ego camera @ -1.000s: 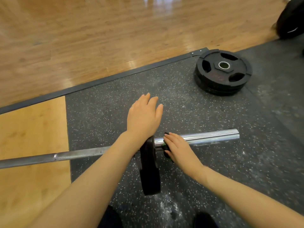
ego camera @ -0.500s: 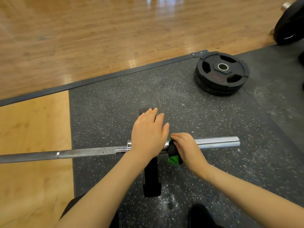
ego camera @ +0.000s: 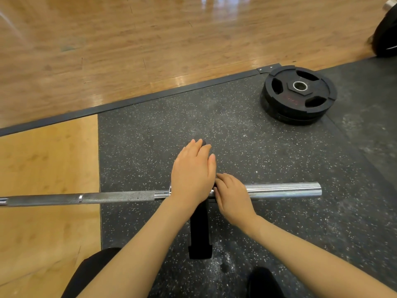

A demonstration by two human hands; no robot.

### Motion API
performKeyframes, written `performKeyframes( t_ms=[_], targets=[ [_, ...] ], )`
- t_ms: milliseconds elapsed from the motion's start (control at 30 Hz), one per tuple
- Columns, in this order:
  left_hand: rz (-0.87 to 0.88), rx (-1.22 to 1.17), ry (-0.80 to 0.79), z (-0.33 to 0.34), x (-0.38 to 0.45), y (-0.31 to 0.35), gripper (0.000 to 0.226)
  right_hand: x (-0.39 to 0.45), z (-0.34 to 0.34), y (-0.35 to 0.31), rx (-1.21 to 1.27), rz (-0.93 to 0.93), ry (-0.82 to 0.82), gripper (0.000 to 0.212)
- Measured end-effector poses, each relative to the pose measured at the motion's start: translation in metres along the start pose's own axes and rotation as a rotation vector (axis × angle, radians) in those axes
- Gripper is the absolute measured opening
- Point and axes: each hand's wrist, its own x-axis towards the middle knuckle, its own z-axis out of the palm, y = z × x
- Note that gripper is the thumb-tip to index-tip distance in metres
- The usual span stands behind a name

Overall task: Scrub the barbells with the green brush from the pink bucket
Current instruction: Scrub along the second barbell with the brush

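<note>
Speckled rubber floor [ego camera: 247,134] under the barbell [ego camera: 279,189]; left hand [ego camera: 193,175] flat, fingers together, on the upright plate [ego camera: 199,231]; right hand [ego camera: 233,196] now covers the green brush, curled on the sleeve, grip unclear

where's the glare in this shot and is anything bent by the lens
Head view: bright window glare streaks the wooden floor along the top and near the mat edge; the chrome barbell sleeve carries a long highlight. Wide-angle distortion bows the barbell and the mat edge slightly. Both hands look sharp.
</note>
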Motion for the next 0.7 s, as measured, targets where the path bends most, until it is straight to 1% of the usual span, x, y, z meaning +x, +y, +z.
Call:
performKeyframes(
  t_ms=[100, 167, 233, 333, 467, 600, 700],
  targets=[
    [-0.012, -0.009, -0.003, 0.0, -0.003, 0.001, 0.062, 0.003, 0.01, -0.002, 0.029, -0.04, -0.103, 0.046],
    [-0.008, -0.005, -0.003, 0.0, -0.004, 0.001, 0.065, 0.002, 0.013, -0.004, 0.037, -0.065, -0.142, 0.049],
    [0.0, -0.004, 0.004, 0.0, -0.005, 0.001, 0.069, 0.0, 0.009, 0.002, -0.01, -0.124, -0.166, 0.05],
    [0.016, -0.005, 0.014, 0.001, -0.006, 0.0, 0.064, -0.005, -0.008, 0.02, -0.12, -0.17, -0.131, 0.044],
    [0.022, -0.024, 0.039, 0.003, -0.01, -0.002, 0.058, -0.017, -0.021, 0.037, -0.182, -0.117, -0.057, 0.044],
    [0.02, -0.04, 0.066, 0.004, -0.012, -0.001, 0.055, -0.011, -0.013, 0.027, -0.15, -0.112, -0.036, 0.035],
    [0.01, -0.044, 0.071, 0.004, -0.012, 0.0, 0.055, -0.001, -0.001, 0.01, -0.112, -0.146, -0.062, 0.034]
  ],
)
